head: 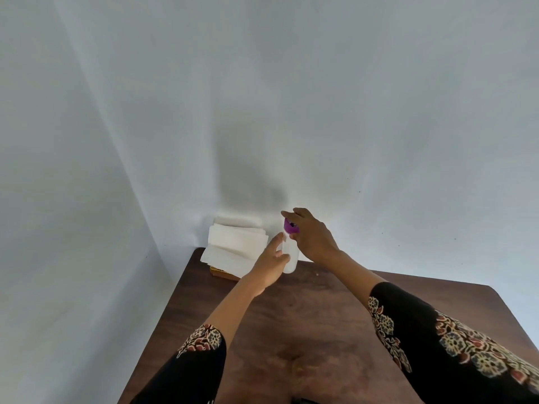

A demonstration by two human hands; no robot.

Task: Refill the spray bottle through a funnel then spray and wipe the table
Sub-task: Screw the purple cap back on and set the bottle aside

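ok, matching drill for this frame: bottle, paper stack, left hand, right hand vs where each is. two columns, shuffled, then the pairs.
Things:
1. bottle
2. paper stack
3. left hand
4. right hand

Places:
A. around the purple spray head
B. at the bottle's white body, on its left side
C. far corner of the table, by the walls
D. upright between the two hands

Pairs: 1-D, 2-C, 3-B, 4-A
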